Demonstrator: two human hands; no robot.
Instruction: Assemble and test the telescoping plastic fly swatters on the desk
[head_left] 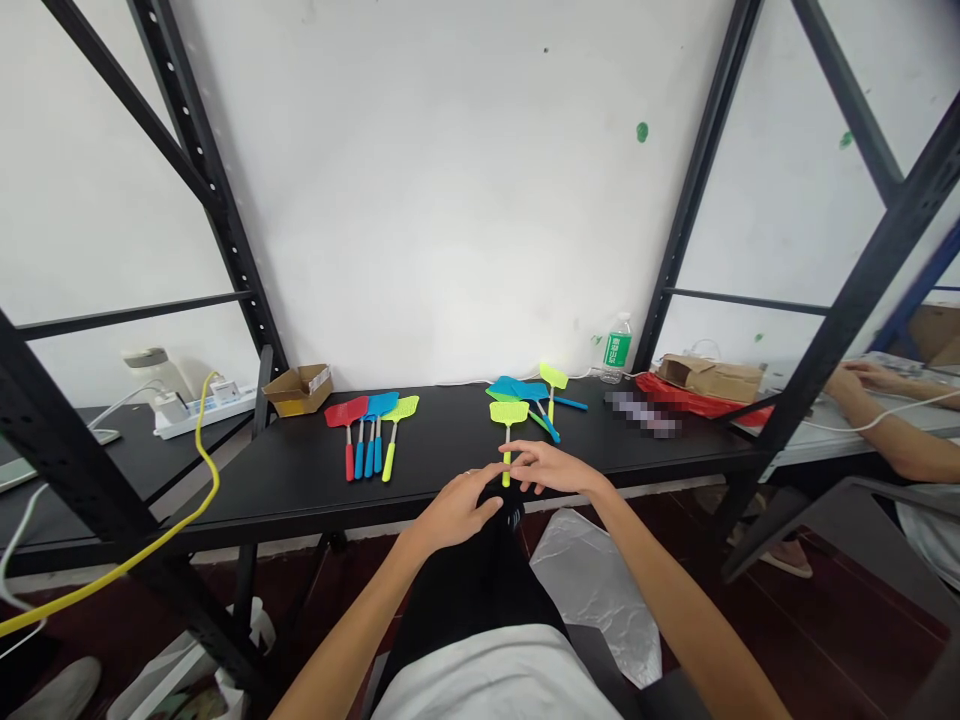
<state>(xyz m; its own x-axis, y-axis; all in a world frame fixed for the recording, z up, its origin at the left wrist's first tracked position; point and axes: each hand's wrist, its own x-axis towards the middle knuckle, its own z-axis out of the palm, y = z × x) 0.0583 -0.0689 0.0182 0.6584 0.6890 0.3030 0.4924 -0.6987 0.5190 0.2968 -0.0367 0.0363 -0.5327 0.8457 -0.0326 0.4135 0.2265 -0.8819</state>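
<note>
A lime-yellow fly swatter (509, 412) lies on the black table in front of me, its handle toward me. My left hand (459, 508) is at the table's front edge, fingers stretched out and a fingertip at the handle. From the other side, my right hand (553, 468) reaches over the same handle with its fingers apart; whether it touches is hard to tell. Left of my hands lie a red swatter (347, 411), several blue swatters (380, 404) and another lime-yellow one (402, 407), side by side. Farther back on the right is a loose pile of blue swatters (517, 389) and green ones.
An open cardboard box (298, 390) sits at the table's back left. A water bottle (617, 348) stands at the back right, near a red plastic bag (701, 400). Black metal posts frame both sides. A yellow cable (211, 470) hangs at left. Another person's arms (874, 425) show at right.
</note>
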